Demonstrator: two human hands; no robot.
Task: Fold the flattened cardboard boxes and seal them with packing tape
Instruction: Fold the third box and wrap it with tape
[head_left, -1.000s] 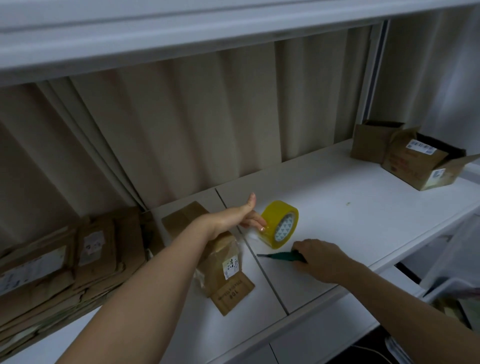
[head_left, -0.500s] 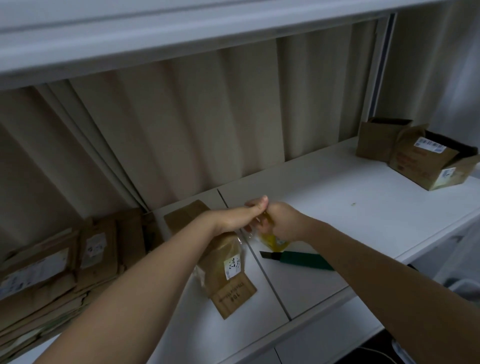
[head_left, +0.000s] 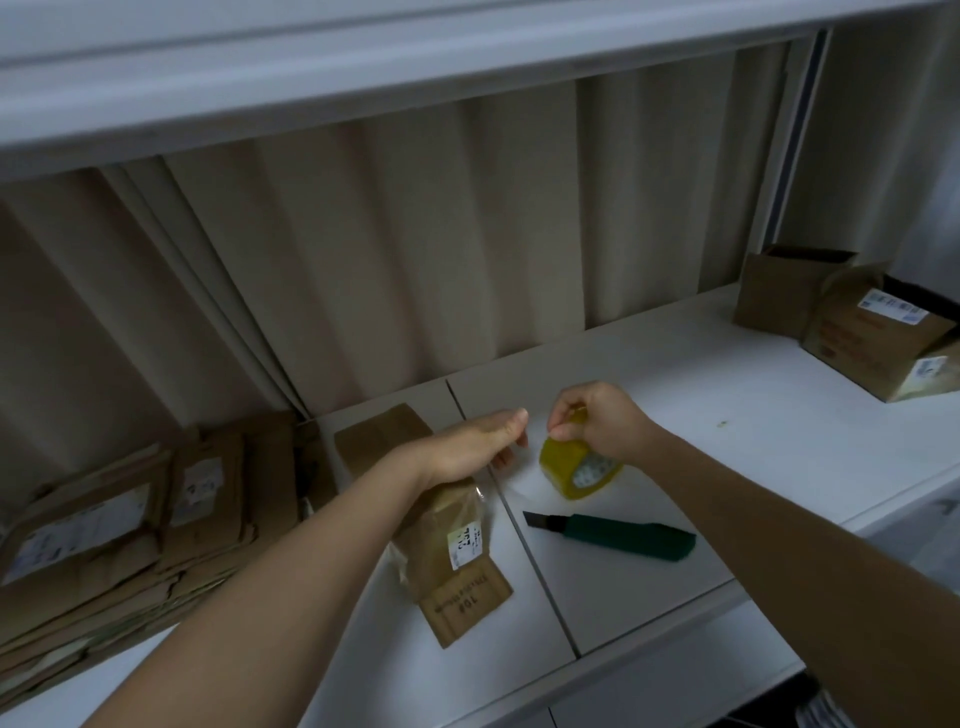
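- Since one second ago the right hand (head_left: 602, 431) has left the knife (head_left: 618, 534) and gone up to the tape (head_left: 576, 470). The knife now lies alone on the table (head_left: 727, 447), just in front of the roll.
- The right fingers (head_left: 563, 423) are curled on top of the roll and seem to pinch at the tape end. The left hand (head_left: 478, 441) is beside it, fingers quite straight, above the box (head_left: 441, 525). I cannot tell if it touches the box or a strip of tape.
- The box lies half folded near the front edge, under the left forearm, with one flap toward the camera.
- For this step I would hold the roll firm, lift the end with a nail and pull slowly, so the strip does not split or stick to itself.
- The open blade of the knife points toward the left hand and is near; this is a risk when reaching.
- At far left is a stack of flat boxes (head_left: 104, 525), still to fold.
- At far right stand finished boxes (head_left: 852, 332), well apart.
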